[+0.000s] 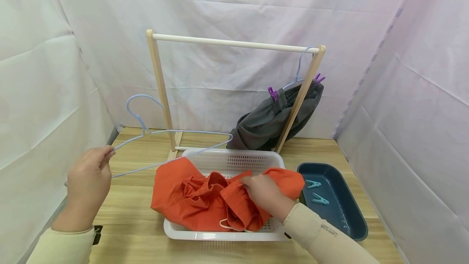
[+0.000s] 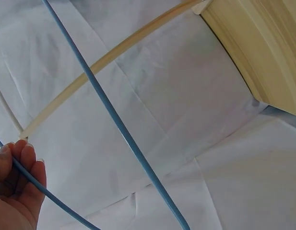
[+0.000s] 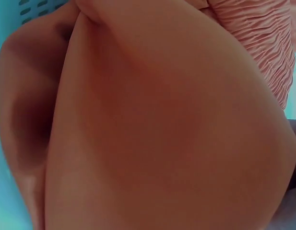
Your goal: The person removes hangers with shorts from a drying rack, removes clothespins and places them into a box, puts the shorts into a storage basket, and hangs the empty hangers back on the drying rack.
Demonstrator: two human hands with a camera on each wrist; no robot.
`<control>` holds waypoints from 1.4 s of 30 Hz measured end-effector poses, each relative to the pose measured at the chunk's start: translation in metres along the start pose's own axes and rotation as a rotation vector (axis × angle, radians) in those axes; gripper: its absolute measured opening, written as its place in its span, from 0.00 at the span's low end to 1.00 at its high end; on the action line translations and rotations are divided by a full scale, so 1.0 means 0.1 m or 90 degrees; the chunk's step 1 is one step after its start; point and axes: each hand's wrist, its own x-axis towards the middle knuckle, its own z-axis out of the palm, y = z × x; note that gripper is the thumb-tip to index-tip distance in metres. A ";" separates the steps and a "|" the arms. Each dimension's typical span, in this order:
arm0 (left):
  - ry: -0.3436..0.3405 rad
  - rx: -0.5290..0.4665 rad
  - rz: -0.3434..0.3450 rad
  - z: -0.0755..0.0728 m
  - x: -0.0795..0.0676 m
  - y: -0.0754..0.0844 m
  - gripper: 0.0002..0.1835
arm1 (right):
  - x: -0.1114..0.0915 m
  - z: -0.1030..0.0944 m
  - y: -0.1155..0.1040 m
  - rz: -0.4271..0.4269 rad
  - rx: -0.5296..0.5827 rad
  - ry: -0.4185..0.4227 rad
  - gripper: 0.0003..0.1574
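A light blue wire hanger (image 1: 190, 131) is pinched at its left shoulder between the thumb and fingers of my left hand (image 1: 89, 174). Its hook points up, and its far end reaches over the basket's back rim; in the left wrist view the wire (image 2: 121, 125) crosses in front of the white cloth wall. Orange garment cloth (image 1: 179, 199) with a gathered waistband and a pale drawstring lies bunched in the white basket (image 1: 227, 236), spilling over its left side. My right hand (image 1: 265, 192) grips the garment near that waistband, and cloth fills most of the right wrist view.
Behind the basket stands a wooden rack (image 1: 234, 43) with a white rail. Dark grey trousers (image 1: 260, 123) hang at its right end from another blue hanger, held by purple clips (image 1: 272, 94). Right of the basket, a dark blue tray (image 1: 333, 178) contains light blue clips (image 1: 320, 199).
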 end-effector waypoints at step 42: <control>0.005 0.019 -0.049 -0.02 0.12 0.08 0.05 | -0.07 -0.26 -0.20 0.018 0.025 -0.039 0.14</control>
